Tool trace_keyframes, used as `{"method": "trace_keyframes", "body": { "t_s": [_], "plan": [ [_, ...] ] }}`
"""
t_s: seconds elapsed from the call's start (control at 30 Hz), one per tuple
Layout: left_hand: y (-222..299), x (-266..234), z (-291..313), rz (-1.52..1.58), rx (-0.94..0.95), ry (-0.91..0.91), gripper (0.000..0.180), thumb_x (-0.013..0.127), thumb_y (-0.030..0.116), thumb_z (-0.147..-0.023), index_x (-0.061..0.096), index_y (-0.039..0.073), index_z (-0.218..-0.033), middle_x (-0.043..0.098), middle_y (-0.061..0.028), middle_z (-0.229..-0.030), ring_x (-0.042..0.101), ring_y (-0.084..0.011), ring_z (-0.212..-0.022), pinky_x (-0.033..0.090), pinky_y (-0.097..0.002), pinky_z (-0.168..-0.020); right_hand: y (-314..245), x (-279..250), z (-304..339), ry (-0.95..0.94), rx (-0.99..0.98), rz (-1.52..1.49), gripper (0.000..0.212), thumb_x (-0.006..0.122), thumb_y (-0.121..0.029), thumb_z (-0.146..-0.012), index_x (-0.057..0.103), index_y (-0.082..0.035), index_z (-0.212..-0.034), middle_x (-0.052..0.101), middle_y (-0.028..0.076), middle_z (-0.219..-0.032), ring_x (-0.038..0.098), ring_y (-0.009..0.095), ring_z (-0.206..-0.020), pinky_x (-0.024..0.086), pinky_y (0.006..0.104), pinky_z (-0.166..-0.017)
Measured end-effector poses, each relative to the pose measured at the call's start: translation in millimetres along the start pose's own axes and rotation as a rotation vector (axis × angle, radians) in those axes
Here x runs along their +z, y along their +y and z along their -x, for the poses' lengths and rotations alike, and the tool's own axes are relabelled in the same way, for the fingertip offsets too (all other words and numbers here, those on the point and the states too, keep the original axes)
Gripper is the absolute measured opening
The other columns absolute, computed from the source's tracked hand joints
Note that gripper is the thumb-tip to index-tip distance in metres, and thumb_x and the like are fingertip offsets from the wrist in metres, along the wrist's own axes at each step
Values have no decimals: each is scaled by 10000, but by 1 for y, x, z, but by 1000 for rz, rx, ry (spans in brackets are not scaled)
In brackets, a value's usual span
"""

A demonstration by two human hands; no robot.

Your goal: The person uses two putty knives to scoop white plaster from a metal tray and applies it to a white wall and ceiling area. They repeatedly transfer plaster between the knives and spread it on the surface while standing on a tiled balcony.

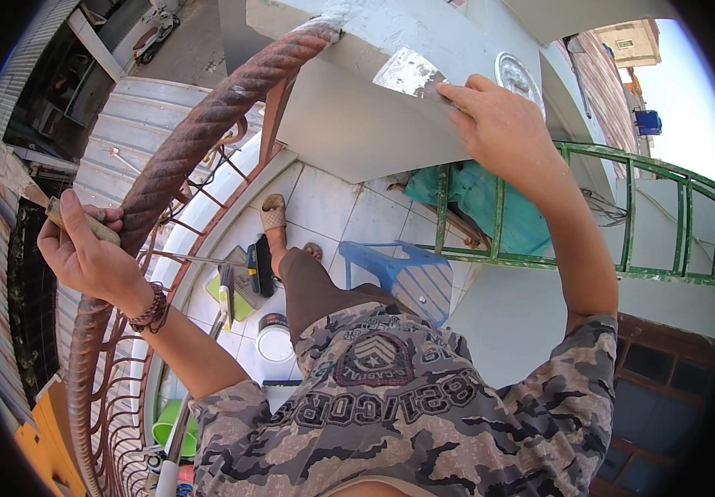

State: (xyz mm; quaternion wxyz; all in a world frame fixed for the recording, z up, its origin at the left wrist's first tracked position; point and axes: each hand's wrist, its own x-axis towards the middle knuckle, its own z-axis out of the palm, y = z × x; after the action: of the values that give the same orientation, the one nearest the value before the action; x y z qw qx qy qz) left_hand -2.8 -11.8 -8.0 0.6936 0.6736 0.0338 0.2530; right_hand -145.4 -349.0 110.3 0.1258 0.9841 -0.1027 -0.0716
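Note:
My right hand (502, 124) is closed on a putty knife (409, 73) with a broad metal blade smeared with white filler. The blade lies against the pale wall ledge (357, 60), near where a twisted brown railing (208, 112) meets it. At the left, my left hand (92, 248) grips the wooden handle of a second putty knife (11, 172), its blade pointing outward past the railing. Those left fingers are beside the rail, and whether they touch it I cannot tell. White filler also coats the ledge around the rail's end.
Below are a blue plastic stool (403, 277), a white bucket (274, 341), a green dustpan (237, 290) and a black-and-yellow brush head (262, 265) on the tiles. A green metal ladder (622, 265) lies across the right, near a teal cloth (515, 215). Corrugated roofing (130, 124) lies beyond the railing.

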Motion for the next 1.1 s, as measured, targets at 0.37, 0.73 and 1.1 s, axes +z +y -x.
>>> {"method": "trace_keyframes", "body": {
  "t_s": [0.37, 0.73, 1.1],
  "plan": [
    [-1, 5, 1, -33, 5, 0, 286, 653, 193, -927, 482, -31, -976, 562, -72, -591, 514, -86, -477, 405, -190, -449, 14, -11, -6, -13, 7, -99, 305, 541, -160, -882, 652, -95, -1159, 644, 117, -1032, 620, 312, -965, 498, 429, -851],
    [1, 2, 1, -18, 24, -4, 295, 649, 204, -931, 483, -36, -967, 568, -77, -584, 527, -91, -476, 422, -192, -448, 39, -22, 32, -45, 37, -209, 305, 613, -176, -892, 644, -84, -1181, 640, 100, -939, 599, 256, -844, 477, 346, -776],
    [2, 4, 1, -59, 35, -5, 291, 647, 200, -931, 487, -38, -980, 554, -57, -607, 535, -102, -491, 422, -201, -449, 73, 78, 149, 135, 548, -1032, 354, 686, -146, -881, 584, 21, -1176, 645, 62, -962, 595, 90, -865, 467, 231, -741]
  ]
}}
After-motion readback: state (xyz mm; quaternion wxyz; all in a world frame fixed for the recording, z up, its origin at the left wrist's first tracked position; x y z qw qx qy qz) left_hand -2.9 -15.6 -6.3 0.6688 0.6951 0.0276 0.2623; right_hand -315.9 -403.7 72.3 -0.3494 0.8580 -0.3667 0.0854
